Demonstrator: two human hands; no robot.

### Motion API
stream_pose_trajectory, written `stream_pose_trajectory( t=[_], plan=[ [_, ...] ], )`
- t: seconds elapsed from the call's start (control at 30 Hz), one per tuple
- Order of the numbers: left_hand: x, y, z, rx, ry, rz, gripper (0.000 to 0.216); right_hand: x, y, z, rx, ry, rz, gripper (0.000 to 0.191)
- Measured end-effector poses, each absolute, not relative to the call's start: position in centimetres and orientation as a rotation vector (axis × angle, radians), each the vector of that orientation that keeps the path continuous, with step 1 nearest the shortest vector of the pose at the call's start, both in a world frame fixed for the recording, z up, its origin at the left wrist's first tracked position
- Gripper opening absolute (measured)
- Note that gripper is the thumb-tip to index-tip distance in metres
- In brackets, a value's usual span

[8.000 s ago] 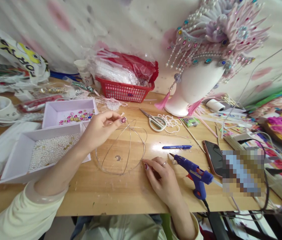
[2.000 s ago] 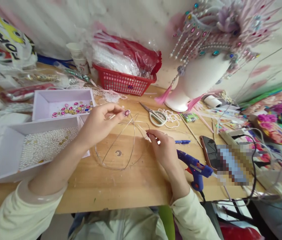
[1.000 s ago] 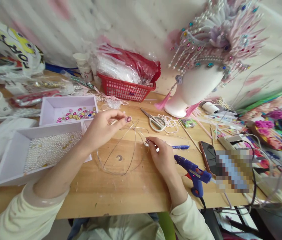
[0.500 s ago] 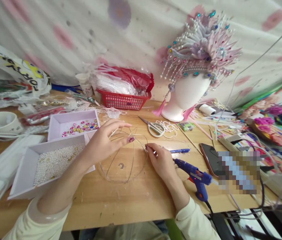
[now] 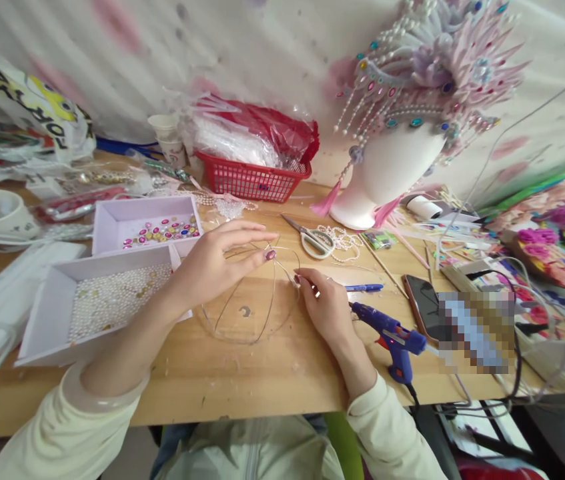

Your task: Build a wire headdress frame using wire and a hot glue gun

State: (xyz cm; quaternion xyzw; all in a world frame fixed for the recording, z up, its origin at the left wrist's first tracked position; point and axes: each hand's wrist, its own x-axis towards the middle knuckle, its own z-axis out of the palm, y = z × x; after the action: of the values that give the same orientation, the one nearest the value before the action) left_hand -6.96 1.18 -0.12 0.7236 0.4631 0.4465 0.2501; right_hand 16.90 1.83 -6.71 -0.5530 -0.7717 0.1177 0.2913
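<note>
A thin wire frame (image 5: 249, 333) of crossed loops stands on the wooden table (image 5: 242, 380). My left hand (image 5: 215, 263) reaches over it from the left, thumb and fingers closed on the top of the wire where the loops cross. My right hand (image 5: 327, 310) rests on the table at the frame's right side, fingertips pinched on the wire there. A ring shows on one of its fingers.
Two lilac trays hold pearls (image 5: 112, 303) and coloured gems (image 5: 162, 231). A red basket (image 5: 252, 179), scissors (image 5: 312, 239), a blue pen (image 5: 362, 288), a blue glue gun (image 5: 387, 333), a phone (image 5: 425, 307) and a foam head with a beaded headdress (image 5: 402, 160) surround the frame.
My right hand moved from the frame's lower right rim up to its right side and pinched the wire. My left hand stayed at the top, its fingers loosening and shifting their hold slightly.
</note>
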Motion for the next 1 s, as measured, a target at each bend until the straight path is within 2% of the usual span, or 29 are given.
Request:
stream_pose_trajectory(
  t=[0.6,1.0],
  plan=[
    [-7.09,1.41,-0.78,1.978,1.236,1.24,0.023,16.73,1.36,-6.76,-1.5,-2.053,0.322,0.026],
    [-7.17,1.39,-0.47,1.927,1.226,1.267,0.031,16.76,1.36,-6.84,-1.466,-2.058,0.345,0.026]
  ],
)
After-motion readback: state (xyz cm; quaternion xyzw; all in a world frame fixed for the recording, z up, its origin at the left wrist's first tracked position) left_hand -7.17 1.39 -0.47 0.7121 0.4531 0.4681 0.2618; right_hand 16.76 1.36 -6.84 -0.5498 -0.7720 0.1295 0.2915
